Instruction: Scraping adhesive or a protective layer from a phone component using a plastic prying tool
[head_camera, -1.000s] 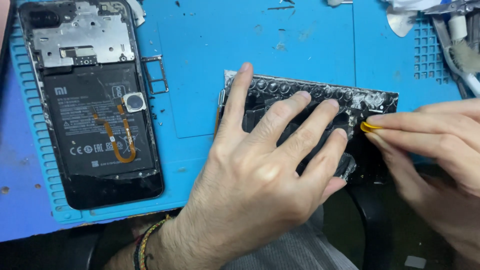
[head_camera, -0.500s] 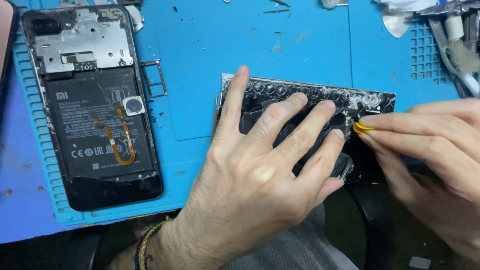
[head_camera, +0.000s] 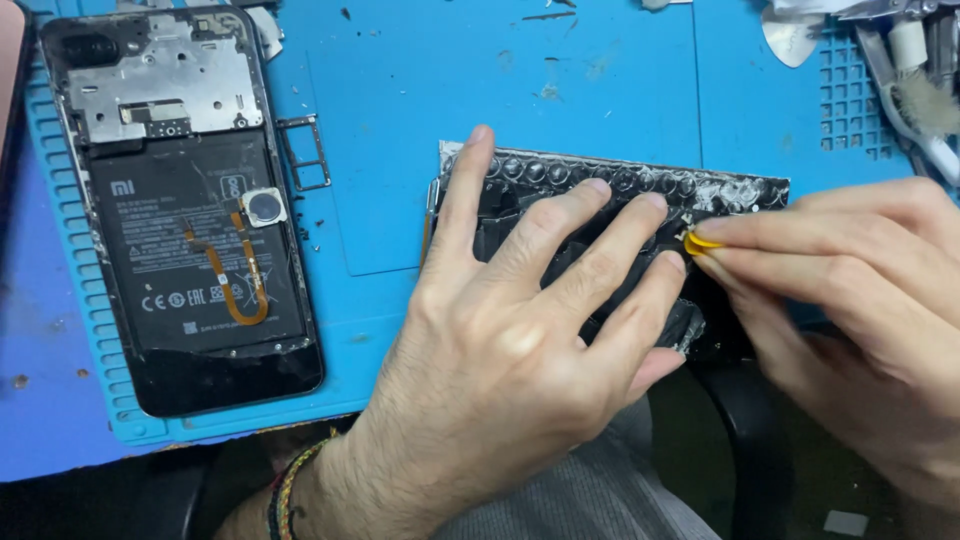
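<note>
Prying is the step in hand, I judge: my left hand (head_camera: 510, 350) lies flat, fingers spread, pinning the black panel (head_camera: 640, 235) on the blue mat (head_camera: 400, 100); my right hand (head_camera: 860, 300) pinches a yellow pick (head_camera: 700, 242) at its edge. Next calls for gentle sliding.

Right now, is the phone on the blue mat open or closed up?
Open. The phone lies with its back cover off, so its black battery, metal plate and an orange ribbon cable show.

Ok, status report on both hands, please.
Left hand flat on the black panel. Right hand pinches a yellow pick at the panel. Opened phone lies apart, left.
</note>
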